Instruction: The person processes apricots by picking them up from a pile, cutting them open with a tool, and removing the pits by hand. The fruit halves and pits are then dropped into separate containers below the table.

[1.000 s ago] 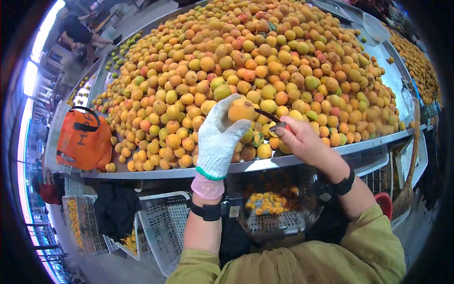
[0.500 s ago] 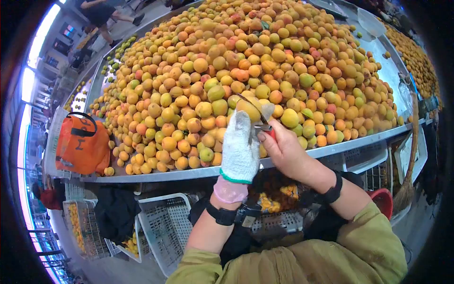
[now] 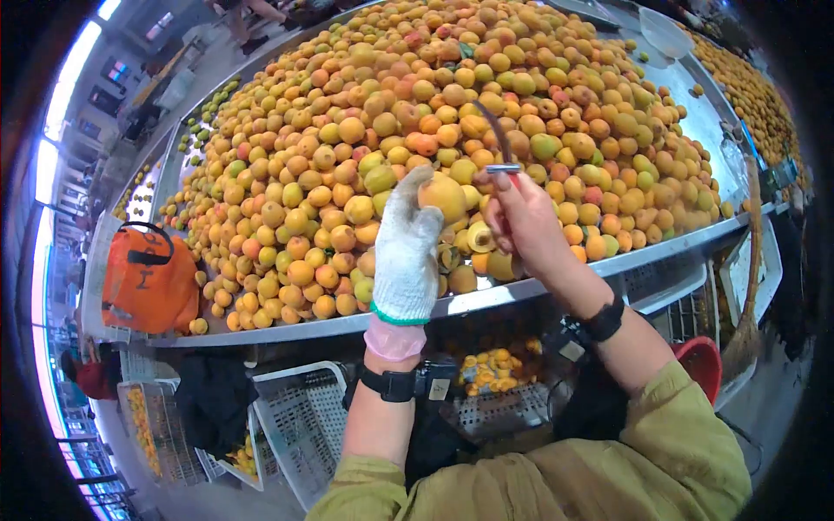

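My left hand (image 3: 406, 252), in a white knit glove with a green hem, is closed around a yellow-orange apricot (image 3: 443, 198) over the front of the heap. In my bare right hand (image 3: 527, 217) is a small knife (image 3: 497, 139) with a thin curved blade, a metal collar and a reddish handle mostly covered by the fingers. The blade points up and away, apart from the apricot. Between and below the hands lies a cut apricot half (image 3: 479, 236), its hollow showing. Whole apricots (image 3: 347, 130) in yellow, orange and green are piled all around.
The metal table's raised front edge (image 3: 261, 327) runs just below my hands. An orange bag (image 3: 149, 282) stands at left. Underneath are a white crate (image 3: 300, 412) and a container of cut apricots (image 3: 497, 371). To the right are a broom (image 3: 754, 260) and red basin (image 3: 699, 369).
The knife blade has come away from the apricot in my left hand and now points up. My hands have moved apart, the left one leftward. A cut half now shows below them.
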The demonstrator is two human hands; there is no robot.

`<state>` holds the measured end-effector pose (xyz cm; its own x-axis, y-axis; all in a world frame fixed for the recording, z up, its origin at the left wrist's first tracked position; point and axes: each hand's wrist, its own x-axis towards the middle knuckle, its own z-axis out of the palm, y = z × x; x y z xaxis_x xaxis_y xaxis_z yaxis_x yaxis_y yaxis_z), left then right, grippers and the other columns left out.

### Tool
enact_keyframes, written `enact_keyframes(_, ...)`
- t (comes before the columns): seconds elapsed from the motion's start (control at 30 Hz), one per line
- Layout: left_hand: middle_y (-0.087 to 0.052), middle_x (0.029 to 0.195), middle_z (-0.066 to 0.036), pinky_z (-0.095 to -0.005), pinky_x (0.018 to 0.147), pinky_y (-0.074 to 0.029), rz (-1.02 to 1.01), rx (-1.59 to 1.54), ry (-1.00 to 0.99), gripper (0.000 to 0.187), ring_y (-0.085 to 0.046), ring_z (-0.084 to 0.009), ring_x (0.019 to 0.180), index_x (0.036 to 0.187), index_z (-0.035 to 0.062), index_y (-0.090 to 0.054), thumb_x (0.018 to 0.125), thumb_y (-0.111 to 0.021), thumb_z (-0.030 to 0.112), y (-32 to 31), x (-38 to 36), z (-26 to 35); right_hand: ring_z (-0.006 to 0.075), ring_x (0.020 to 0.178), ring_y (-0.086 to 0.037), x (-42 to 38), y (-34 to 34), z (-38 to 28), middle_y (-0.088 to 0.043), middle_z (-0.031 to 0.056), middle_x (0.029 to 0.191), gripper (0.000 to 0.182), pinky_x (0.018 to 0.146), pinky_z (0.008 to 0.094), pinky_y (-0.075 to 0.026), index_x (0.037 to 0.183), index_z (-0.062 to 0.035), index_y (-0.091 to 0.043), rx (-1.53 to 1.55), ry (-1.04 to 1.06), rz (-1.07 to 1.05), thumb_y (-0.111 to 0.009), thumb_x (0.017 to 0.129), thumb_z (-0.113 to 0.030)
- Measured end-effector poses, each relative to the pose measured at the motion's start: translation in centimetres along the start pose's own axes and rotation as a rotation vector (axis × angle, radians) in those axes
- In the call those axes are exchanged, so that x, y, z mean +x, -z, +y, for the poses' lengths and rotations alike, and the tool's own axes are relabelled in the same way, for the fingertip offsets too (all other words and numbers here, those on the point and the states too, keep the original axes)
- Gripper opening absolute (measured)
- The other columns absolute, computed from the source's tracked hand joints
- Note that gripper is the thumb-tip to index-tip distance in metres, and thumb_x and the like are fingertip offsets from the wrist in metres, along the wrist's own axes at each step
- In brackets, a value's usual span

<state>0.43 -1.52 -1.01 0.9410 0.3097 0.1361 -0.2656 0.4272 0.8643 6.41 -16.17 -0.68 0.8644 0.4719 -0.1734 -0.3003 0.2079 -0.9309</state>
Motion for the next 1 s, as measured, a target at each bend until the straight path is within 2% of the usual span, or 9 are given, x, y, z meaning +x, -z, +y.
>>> enact_keyframes(0.13, -0.053, 0.120, -0.011, -0.0300, 0.097, -0.041, 0.002, 0.291, -0.044, 0.039, -0.053, -0.0200, 0.110, 0.126, -0.0020, -0.047, 0.089, -0.056, 0.008, -1.4, -0.7, -0.1, 0.0127, 0.054, -0.047, 0.9, -0.4, 0.8, -0.051, 0.0008, 0.064, 0.041, 0.049, 0.0278, -0.040, 0.097, -0.0044, -0.056, -0.273, 0.358, -0.015, -0.056, 0.092, -0.046)
enact_keyframes(0.3, -0.056, 0.114, -0.011, -0.0295, 0.092, -0.043, 0.314, -0.085, 0.027, 0.030, -0.053, -0.0179, 0.108, 0.116, -0.0021, -0.054, 0.099, -0.045, 0.021, -0.9, -0.9, -2.9, 0.0289, 0.061, -0.060, -0.2, -1.3, 0.9, -0.056, 0.0123, 0.068, 0.043, 0.055, 0.0361, -0.048, 0.093, -0.0050, -0.054, -0.786, 0.638, 0.074, -0.069, 0.082, -0.044)
enact_keyframes(0.43, -0.059, 0.111, -0.018, -0.0398, 0.097, -0.041, 0.406, 0.724, -0.430, 0.035, -0.055, -0.0298, 0.105, 0.123, -0.0050, -0.051, 0.093, -0.051, 0.012, 1.0, -0.5, -5.4, 0.0323, 0.062, -0.062, -0.2, -2.8, 2.4, -0.060, 0.0131, 0.071, 0.043, 0.055, 0.0373, -0.049, 0.097, -0.0052, -0.054, -0.747, 0.706, 0.083, -0.070, 0.081, -0.041)
enact_keyframes(0.53, -0.059, 0.111, -0.019, -0.0431, 0.099, -0.039, 0.405, 0.831, -0.425, 0.039, -0.055, -0.0337, 0.102, 0.125, -0.0053, -0.050, 0.088, -0.053, 0.007, 0.8, -0.6, -4.9, 0.0292, 0.059, -0.061, -0.2, -3.0, 2.5, -0.059, 0.0132, 0.069, 0.042, 0.054, 0.0359, -0.048, 0.096, -0.0045, -0.053, -0.617, 0.658, 0.075, -0.068, 0.083, -0.041)
enact_keyframes(0.6, -0.061, 0.104, -0.018, -0.0427, 0.095, -0.042, 0.337, 1.297, -0.733, 0.037, -0.057, -0.0340, 0.098, 0.123, -0.0052, -0.052, 0.087, -0.055, 0.005, 0.6, -1.0, -4.4, 0.0249, 0.057, -0.059, -0.3, -3.0, 2.6, -0.058, 0.0132, 0.068, 0.042, 0.054, 0.0344, -0.046, 0.096, -0.0037, -0.053, -0.537, 0.523, 0.062, -0.066, 0.084, -0.042)
enact_keyframes(0.73, -0.054, 0.078, -0.007, -0.0303, 0.066, -0.044, 0.420, 0.967, -0.594, 0.009, -0.052, -0.0157, 0.074, 0.090, -0.0027, -0.056, 0.092, -0.055, 0.006, -1.3, -0.3, -2.7, 0.0134, 0.054, -0.053, 0.0, -4.3, 3.2, -0.054, 0.0012, 0.062, 0.036, 0.050, 0.0291, -0.042, 0.088, -0.0018, -0.053, -0.260, 0.459, 0.108, -0.056, 0.092, -0.038)
enact_keyframes(0.77, -0.050, 0.075, -0.003, -0.0263, 0.060, -0.040, 0.438, 0.550, -0.394, 0.017, -0.047, -0.0101, 0.070, 0.080, -0.0008, -0.051, 0.094, -0.055, 0.007, -2.2, -0.2, -1.9, 0.0084, 0.056, -0.049, 0.0, -4.3, 3.4, -0.053, -0.0024, 0.063, 0.033, 0.051, 0.0260, -0.040, 0.088, -0.0014, -0.054, -0.198, 0.389, 0.080, -0.053, 0.094, -0.034)
enact_keyframes(0.87, -0.051, 0.074, -0.004, -0.0270, 0.060, -0.040, 0.368, 0.467, -0.333, 0.017, -0.048, -0.0108, 0.069, 0.079, -0.0010, -0.052, 0.093, -0.056, 0.007, -1.6, -0.1, -1.9, 0.0071, 0.061, -0.050, -0.5, -3.9, 2.1, -0.055, -0.0007, 0.067, 0.034, 0.053, 0.0252, -0.040, 0.088, -0.0011, -0.055, 0.044, -0.060, -0.054, -0.053, 0.094, -0.034)
enact_keyframes(1.0, -0.052, 0.076, -0.004, -0.0274, 0.064, -0.042, 0.329, 0.637, -0.334, 0.016, -0.049, -0.0113, 0.072, 0.083, -0.0015, -0.053, 0.094, -0.055, 0.009, -2.1, 0.3, -1.6, 0.0091, 0.062, -0.053, -0.1, -3.5, 2.3, -0.055, 0.0004, 0.067, 0.035, 0.053, 0.0284, -0.043, 0.087, -0.0012, -0.054, 0.100, -0.126, -0.040, -0.053, 0.094, -0.036)
